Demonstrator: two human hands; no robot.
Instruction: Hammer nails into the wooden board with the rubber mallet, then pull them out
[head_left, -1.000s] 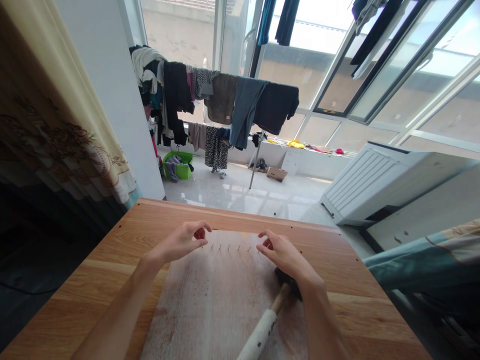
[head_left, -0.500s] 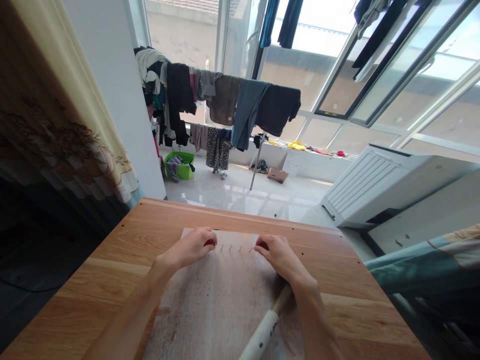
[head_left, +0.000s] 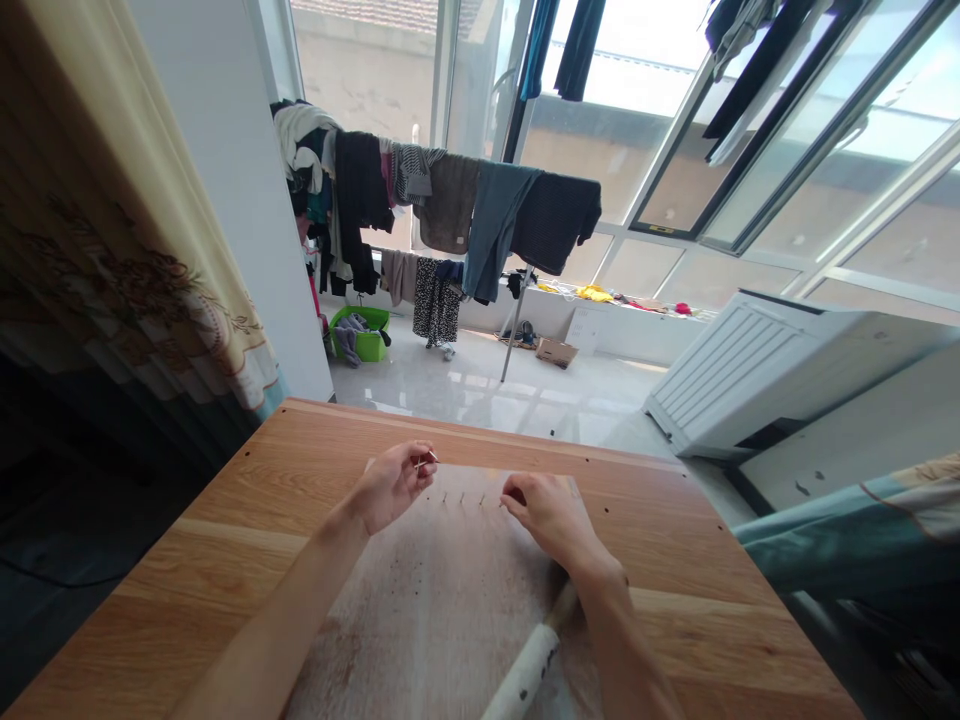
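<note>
My left hand (head_left: 391,488) pinches thin nails (head_left: 425,461); my right hand (head_left: 551,512) curls at the three-o'clock end of the upright nails (head_left: 462,499) on the board (head_left: 427,630), grip unclear. Apparently I'm picking nails; next calls for a straight lift.

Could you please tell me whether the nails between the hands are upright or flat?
Upright, leaning slightly: the three nails rise from the pale board.

blocked: standing nails (head_left: 462,499), hammer handle (head_left: 523,668) | open: board (head_left: 427,630) left of handle
</note>
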